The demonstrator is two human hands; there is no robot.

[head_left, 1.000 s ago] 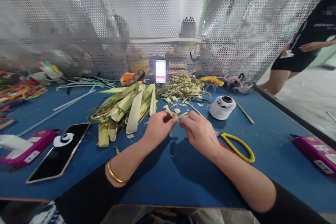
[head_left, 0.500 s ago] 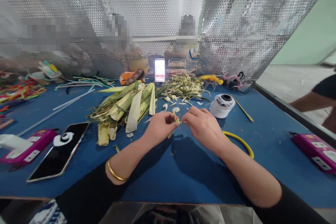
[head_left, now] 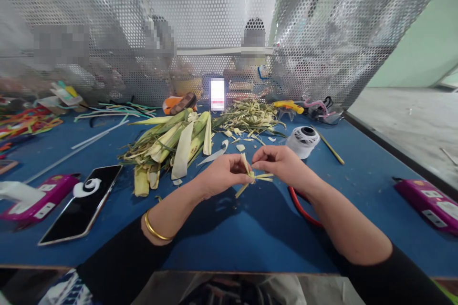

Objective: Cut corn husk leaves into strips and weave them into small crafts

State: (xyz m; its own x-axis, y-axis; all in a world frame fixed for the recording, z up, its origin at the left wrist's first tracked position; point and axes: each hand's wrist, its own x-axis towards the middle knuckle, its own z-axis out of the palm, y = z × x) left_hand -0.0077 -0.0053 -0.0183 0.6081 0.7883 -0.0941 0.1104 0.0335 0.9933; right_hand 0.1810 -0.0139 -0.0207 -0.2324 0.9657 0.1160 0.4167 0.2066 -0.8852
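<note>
Between the thumb and fingers of my left hand (head_left: 229,172) is a small cross-shaped piece of pale leaf strips (head_left: 263,177), its ends pointing up, right and down. My right hand (head_left: 274,158) hovers just right of it, fingers curled and tips close together; whether a thin strand is between them is too small to tell. Left of my hands lies a bundle of green and cream husk leaves (head_left: 168,145). Behind them is a heap of shredded strips (head_left: 250,116). A white thread spool (head_left: 302,143) stands beyond my right hand.
A phone (head_left: 82,205) and a magenta power strip (head_left: 45,200) lie at left, another magenta strip (head_left: 427,202) at right. A red curved tube (head_left: 302,208) is by my right forearm. A perforated metal screen (head_left: 214,14) stands behind, with people beyond it.
My right fingers have moved off the leaf piece, which now shows more of its crossed strips. The curved tube by my right forearm looks red instead of yellow. The person's arm at far right is gone.
</note>
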